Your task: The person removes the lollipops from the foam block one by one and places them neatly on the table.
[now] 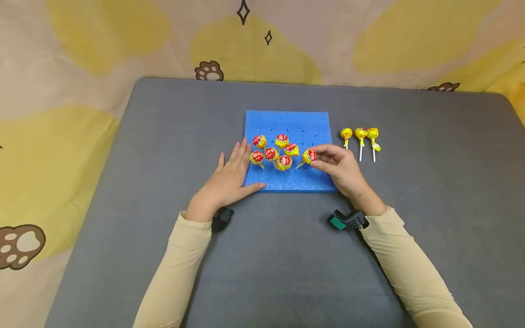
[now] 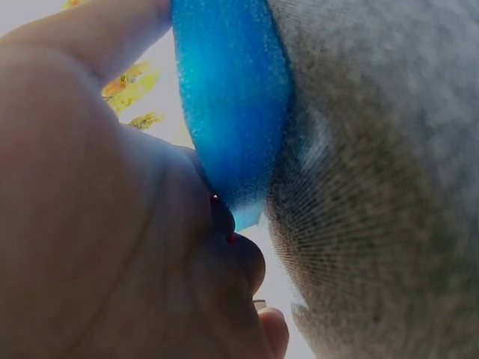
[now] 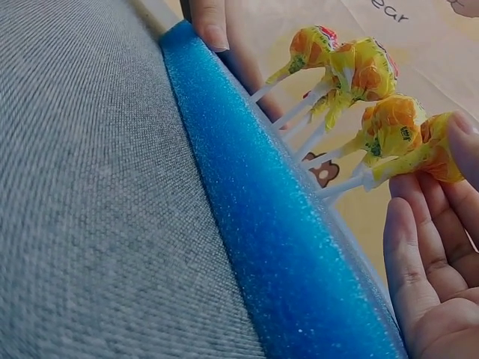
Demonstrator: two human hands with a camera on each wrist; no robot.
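A blue foam board (image 1: 287,119) with small holes lies on the grey table. Several lollipops in yellow and red wrappers (image 1: 284,162) stand in its left and middle part, sticks down. My right hand (image 1: 342,169) pinches one lollipop (image 1: 308,156) by its wrapped head between thumb and fingers, over the board's right half. In the right wrist view that lollipop (image 3: 419,163) tilts, its stick pointing toward the board; whether the tip is in a hole I cannot tell. My left hand (image 1: 229,177) rests flat with straight fingers along the board's left edge, the thumb on its front corner.
Three more wrapped lollipops (image 1: 361,133) lie side by side on the table (image 1: 430,182), right of the board. Behind the table's far edge hangs a patterned yellow and beige cloth (image 1: 254,50). Dark devices (image 1: 348,220) are strapped at both wrists.
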